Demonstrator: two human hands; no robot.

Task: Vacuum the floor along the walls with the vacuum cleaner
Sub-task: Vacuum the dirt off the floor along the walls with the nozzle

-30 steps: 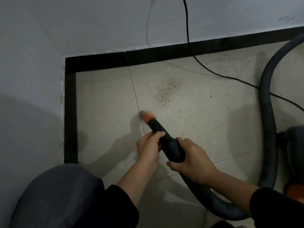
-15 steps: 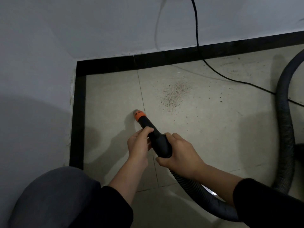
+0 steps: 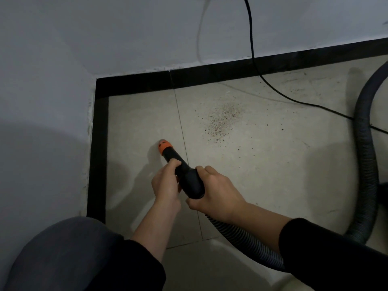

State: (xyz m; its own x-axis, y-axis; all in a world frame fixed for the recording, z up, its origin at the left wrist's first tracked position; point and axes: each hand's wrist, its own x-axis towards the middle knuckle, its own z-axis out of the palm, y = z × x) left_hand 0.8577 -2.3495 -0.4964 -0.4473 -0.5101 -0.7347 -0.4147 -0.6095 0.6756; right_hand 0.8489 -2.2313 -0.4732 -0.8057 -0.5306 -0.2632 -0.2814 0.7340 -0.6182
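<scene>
- From my remote seat I see a pale tiled floor (image 3: 273,164) meeting grey painted walls (image 3: 126,38) at a corner, edged by a black border strip (image 3: 100,143). I judge the job barely begun.
- The ribbed dark vacuum hose (image 3: 365,164) loops in from the right towards the hands.
- The right hand (image 3: 218,196) wraps firmly round the rear of the black plastic wand (image 3: 189,177). The left hand (image 3: 165,185) grips it further forward, fingers curled over the top.
- The wand slopes down towards the corner. Its orange nozzle tip (image 3: 164,146) sits low over the tile near the left border; I cannot tell whether it touches.
- A scatter of dark crumbs (image 3: 223,120) lies apart to the tip's right, not yet collected.
</scene>
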